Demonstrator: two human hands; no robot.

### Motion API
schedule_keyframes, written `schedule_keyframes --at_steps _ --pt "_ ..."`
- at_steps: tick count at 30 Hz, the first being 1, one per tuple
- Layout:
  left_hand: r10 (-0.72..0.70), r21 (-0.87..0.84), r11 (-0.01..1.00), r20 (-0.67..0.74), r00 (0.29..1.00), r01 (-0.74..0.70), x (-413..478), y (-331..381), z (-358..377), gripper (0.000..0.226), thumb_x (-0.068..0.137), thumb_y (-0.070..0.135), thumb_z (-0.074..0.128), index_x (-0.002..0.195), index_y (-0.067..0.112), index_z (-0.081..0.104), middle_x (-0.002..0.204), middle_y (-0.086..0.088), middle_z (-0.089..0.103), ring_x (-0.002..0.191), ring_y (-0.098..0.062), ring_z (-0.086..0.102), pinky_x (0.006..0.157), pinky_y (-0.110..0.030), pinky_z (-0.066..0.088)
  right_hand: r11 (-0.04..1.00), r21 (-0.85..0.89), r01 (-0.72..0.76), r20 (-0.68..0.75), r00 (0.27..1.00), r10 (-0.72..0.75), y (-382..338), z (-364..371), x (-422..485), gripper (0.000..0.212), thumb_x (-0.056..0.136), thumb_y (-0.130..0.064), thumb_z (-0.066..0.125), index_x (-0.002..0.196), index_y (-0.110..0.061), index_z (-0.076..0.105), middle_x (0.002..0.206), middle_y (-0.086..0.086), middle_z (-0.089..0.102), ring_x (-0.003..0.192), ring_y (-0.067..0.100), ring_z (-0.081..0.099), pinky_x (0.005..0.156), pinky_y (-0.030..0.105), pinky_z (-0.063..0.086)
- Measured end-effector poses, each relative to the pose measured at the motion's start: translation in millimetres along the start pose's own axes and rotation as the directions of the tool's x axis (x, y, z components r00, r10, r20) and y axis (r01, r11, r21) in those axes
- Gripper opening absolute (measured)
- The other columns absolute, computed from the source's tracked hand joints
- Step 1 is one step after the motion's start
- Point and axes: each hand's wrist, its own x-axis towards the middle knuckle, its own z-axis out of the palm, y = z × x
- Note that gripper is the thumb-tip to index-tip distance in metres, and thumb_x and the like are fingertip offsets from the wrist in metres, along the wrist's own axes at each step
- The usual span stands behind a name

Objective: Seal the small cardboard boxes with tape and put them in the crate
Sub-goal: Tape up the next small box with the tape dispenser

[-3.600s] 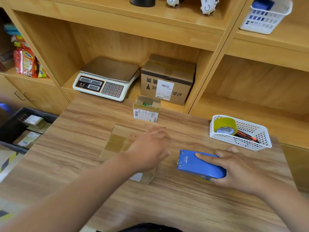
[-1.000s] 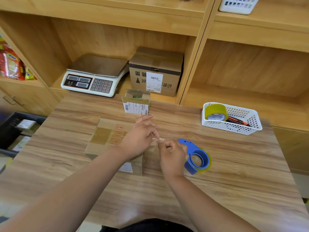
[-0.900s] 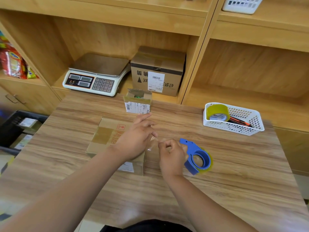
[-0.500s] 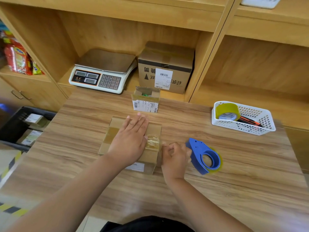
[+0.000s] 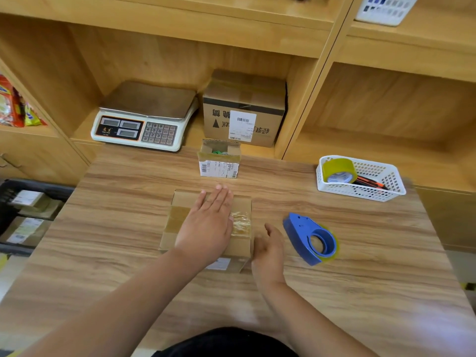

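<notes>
Box [image 5: 181, 202] is sitting under your left hand [image 5: 206, 225]; you are pressing down flat, fingers straight. Your right hand [image 5: 268, 249] is hovering, fingers relaxed, holding nothing, just beside the box's right edge, dispenser [image 5: 310, 238] lying just beyond.

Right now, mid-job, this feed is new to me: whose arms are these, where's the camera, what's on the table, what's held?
No machine here: one camera on a person's head looks down at their bare hands. The left hand lies flat on the taped cardboard box on the wooden table; the right hand is open beside the box, holding nothing. The blue tape dispenser lies free at right. Behind stand a smaller open box and a white basket with a tape roll. A black crate sits at far left.
</notes>
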Motion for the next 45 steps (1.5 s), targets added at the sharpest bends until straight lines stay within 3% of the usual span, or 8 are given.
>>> schedule_keyframes --at_steps 6,14,19,24,29,34,41,45 --pt "0.008 0.004 1.000 -0.001 1.000 -0.008 -1 -1 0 0.057 0.100 0.033 0.004 0.151 0.010 -0.007 0.160 -0.004 -0.008 0.146 -0.013 -0.013 0.118 -0.035 -0.011 0.926 0.377 -0.033 0.163 0.986 -0.031 -26 2 -28 0.042 0.104 -0.016 0.029 0.146 -0.016 0.029 0.144 -0.016 0.033 0.124 -0.021 0.032 0.106 0.006 0.022" --pt "0.091 0.000 0.996 -0.022 0.996 -0.091 0 -9 -2 0.057 0.100 0.032 0.007 0.152 0.009 0.002 0.161 -0.006 0.004 0.148 -0.015 -0.003 0.119 -0.035 -0.008 0.948 0.308 -0.078 0.264 0.964 -0.006 -40 -3 -26 0.054 0.100 -0.046 0.030 0.148 -0.021 0.027 0.145 -0.004 0.042 0.138 -0.002 0.025 0.117 0.027 0.019" --pt "0.342 -0.018 0.940 0.025 0.939 -0.341 10 -31 -8 0.061 0.095 0.032 0.007 0.152 0.009 0.014 0.159 -0.006 0.016 0.147 -0.015 0.009 0.116 -0.026 -0.009 0.983 -0.012 0.181 0.335 0.927 -0.167 -61 -22 4 0.081 0.088 -0.019 0.064 0.152 -0.027 0.013 0.154 -0.009 0.021 0.141 0.000 0.016 0.117 0.026 0.015" --pt "0.359 -0.053 0.924 -0.215 0.908 -0.378 9 -69 -17 0.054 0.086 0.033 0.039 0.129 0.004 0.054 0.127 -0.015 0.061 0.120 -0.029 0.056 0.110 -0.035 0.033 0.915 -0.203 0.349 0.338 0.902 -0.269 -62 -15 -8 0.084 0.072 -0.035 0.079 0.143 -0.032 0.034 0.121 -0.014 0.042 0.114 -0.002 0.034 0.097 0.016 0.029" --pt "-0.032 -0.253 0.965 -0.361 0.932 -0.064 -4 -82 -8 0.063 0.082 0.029 0.066 0.132 -0.004 0.046 0.132 -0.021 0.052 0.127 -0.032 0.042 0.111 -0.043 0.027 0.924 -0.294 0.244 0.207 0.960 -0.187 -62 4 -31 0.083 0.058 -0.056 0.077 0.130 -0.036 0.041 0.100 -0.015 0.037 0.106 0.010 0.042 0.093 0.030 0.042" --pt "-0.003 -0.430 0.903 0.028 1.000 0.015 -16 -93 -8 0.128 0.059 0.078 0.060 0.152 0.013 0.000 0.158 -0.003 -0.006 0.144 -0.014 -0.014 0.117 -0.036 -0.008 0.910 -0.362 0.201 0.223 0.967 -0.125 -68 13 -45 0.092 0.051 -0.072 0.067 0.130 -0.037 0.037 0.105 -0.009 0.046 0.106 0.012 0.047 0.087 0.031 0.045" --pt "0.158 -0.255 0.961 0.187 0.970 -0.108 -14 -107 -10 0.141 0.045 0.094 0.047 0.136 0.023 -0.034 0.149 -0.004 -0.038 0.133 -0.015 -0.043 0.114 -0.039 -0.020 0.597 -0.571 0.563 0.612 0.777 -0.147 -107 -1 -9 0.145 0.059 -0.070 0.072 0.138 -0.022 -0.039 0.147 -0.007 -0.043 0.127 0.006 -0.046 0.115 0.032 -0.015" --pt "0.143 -0.227 0.970 0.232 0.962 -0.090 -11 -104 -16 0.142 0.053 0.086 0.059 0.147 0.019 -0.024 0.150 -0.004 -0.038 0.134 -0.016 -0.041 0.117 -0.044 -0.014 0.508 -0.555 0.659 0.726 0.682 -0.090 -109 7 23 0.145 0.058 -0.078 0.064 0.138 -0.016 -0.039 0.142 -0.001 -0.049 0.130 0.009 -0.045 0.116 0.039 -0.018"
